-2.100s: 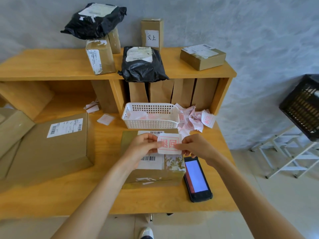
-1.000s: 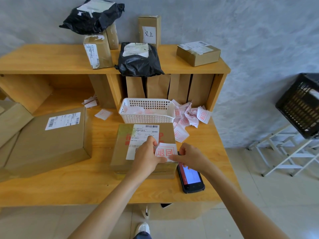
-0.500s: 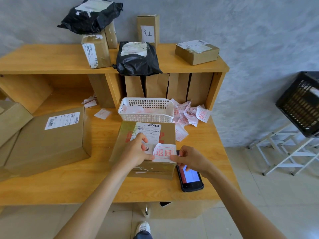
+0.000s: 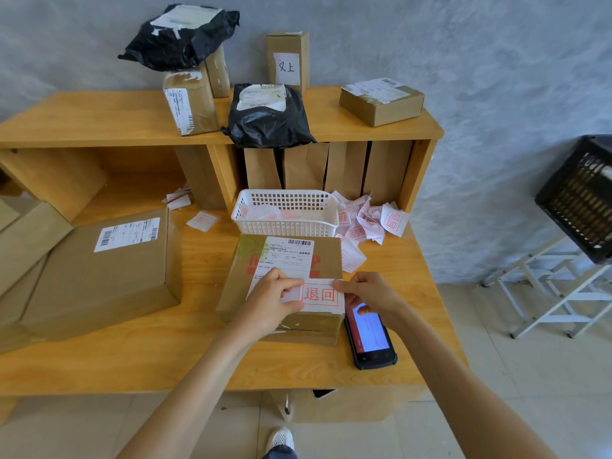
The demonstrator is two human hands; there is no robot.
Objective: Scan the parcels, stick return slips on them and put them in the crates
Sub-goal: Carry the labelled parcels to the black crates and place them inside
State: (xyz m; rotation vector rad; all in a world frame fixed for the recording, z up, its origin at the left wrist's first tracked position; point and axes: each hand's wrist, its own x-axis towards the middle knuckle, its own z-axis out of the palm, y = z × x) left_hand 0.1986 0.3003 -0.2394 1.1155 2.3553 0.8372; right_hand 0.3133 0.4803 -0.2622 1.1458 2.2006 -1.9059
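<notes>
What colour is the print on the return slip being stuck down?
Red characters in a red frame on the white return slip, head view.

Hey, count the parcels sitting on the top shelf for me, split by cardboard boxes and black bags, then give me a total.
Cardboard boxes: 4 (tall labelled box, box behind it, upright box, flat box)
Black bags: 2 (upper bag lying on the boxes, lower bag on the shelf)
Total: 6

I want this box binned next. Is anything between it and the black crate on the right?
Nothing visible on the way. The box sits on the desk; the black crate stands off its right end, across open floor. The scanner lies beside the box.
</notes>
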